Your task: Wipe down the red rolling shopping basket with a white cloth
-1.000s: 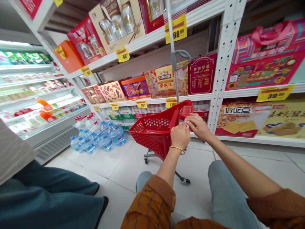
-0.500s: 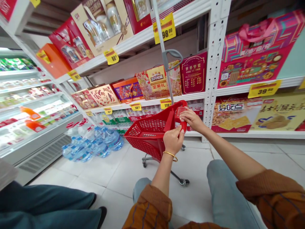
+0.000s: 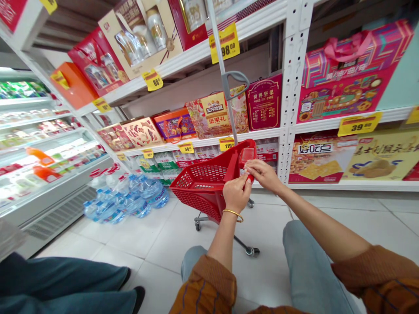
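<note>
Head view, the only one here: there's a red shopping cart (image 3: 199,183) standing on the tiled floor (image 3: 157,248) in front of the knees, close to a white shelf unit (image 3: 286,104); the left hand (image 3: 236,194), gold bracelet (image 3: 233,214) on that wrist, looks curled shut around the cart's red handle (image 3: 251,179); the right hand (image 3: 262,173) has its fingers bent in at the same handle, fingertips right up by the left hand, but I honestly can't tell if it's gripping anything; a pale pole (image 3: 218,39) with a grey clip (image 3: 235,85) rises above the cart; boxed gifts (image 3: 212,115) line the shelf behind; blue-tinted water bottles (image 3: 127,196) sit on the floor left of the cart; someone else's dark teal trousers (image 3: 59,277) show at lower left
</note>
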A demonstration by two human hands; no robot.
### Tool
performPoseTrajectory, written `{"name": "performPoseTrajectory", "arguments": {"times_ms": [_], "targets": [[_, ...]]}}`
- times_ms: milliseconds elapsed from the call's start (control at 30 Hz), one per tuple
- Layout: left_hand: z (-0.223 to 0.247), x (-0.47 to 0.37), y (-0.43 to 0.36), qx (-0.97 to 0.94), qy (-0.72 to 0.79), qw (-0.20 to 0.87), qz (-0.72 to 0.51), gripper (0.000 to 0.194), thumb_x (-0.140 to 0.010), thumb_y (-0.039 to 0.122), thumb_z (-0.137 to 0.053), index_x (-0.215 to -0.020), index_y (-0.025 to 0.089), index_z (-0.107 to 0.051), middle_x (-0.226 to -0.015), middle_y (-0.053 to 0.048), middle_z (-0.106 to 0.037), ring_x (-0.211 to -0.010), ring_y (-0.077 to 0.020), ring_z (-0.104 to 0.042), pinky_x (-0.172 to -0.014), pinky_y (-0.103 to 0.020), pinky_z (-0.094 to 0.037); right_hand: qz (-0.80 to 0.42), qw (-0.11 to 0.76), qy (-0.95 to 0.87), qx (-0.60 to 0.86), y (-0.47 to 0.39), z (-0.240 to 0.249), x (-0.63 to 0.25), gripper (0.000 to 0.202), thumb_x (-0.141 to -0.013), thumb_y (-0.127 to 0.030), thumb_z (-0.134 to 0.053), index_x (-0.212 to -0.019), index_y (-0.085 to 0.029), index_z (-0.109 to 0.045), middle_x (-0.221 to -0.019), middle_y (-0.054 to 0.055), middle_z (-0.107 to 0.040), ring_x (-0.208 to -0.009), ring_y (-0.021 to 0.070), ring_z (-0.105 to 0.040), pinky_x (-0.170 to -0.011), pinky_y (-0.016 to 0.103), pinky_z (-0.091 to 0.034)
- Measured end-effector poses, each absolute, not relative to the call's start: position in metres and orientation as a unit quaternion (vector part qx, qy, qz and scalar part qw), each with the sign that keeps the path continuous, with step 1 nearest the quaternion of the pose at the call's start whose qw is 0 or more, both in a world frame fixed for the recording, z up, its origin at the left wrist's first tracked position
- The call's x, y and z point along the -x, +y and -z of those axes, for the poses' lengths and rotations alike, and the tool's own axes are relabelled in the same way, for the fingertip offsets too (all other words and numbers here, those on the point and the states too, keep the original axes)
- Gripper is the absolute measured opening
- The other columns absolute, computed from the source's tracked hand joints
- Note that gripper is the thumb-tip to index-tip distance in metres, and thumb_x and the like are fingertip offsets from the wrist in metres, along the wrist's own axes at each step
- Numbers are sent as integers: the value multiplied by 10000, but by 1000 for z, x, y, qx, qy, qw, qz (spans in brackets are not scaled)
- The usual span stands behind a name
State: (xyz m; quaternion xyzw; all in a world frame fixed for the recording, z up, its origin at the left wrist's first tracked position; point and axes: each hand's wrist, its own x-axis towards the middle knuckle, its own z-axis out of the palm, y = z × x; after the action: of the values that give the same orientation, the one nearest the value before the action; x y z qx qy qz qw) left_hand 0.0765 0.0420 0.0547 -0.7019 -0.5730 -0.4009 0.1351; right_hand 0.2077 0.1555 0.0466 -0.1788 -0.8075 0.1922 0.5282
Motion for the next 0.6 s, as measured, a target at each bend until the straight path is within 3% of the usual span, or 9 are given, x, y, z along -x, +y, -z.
{"name": "performPoseTrajectory", "arguments": {"times_ms": [167, 600], "targets": [[-54, -77, 40, 699, -570, 133, 411, 262, -921, 242, -522, -1106, 173, -695, -1079, -62, -739, -924, -183, -717, -845, -319, -553, -194, 534, -804, 177, 137, -47, -209, 259, -950, -396, -491, -948, -242, -699, -997, 68, -694, -1034, 207, -616, -952, 408, -485], [-52, -74, 36, 691, -539, 149, 457, 226, -896, 236, -554, -1029, 180, -727, -1014, -70, -754, -882, -184, -733, -801, -311, -577, -177, 526, -813, 175, 191, -54, -204, 298, -933, -431, -499, -882, -227, -710, -959, 64, -702, -1019, 214, -622, -988, 436, -469]]}}
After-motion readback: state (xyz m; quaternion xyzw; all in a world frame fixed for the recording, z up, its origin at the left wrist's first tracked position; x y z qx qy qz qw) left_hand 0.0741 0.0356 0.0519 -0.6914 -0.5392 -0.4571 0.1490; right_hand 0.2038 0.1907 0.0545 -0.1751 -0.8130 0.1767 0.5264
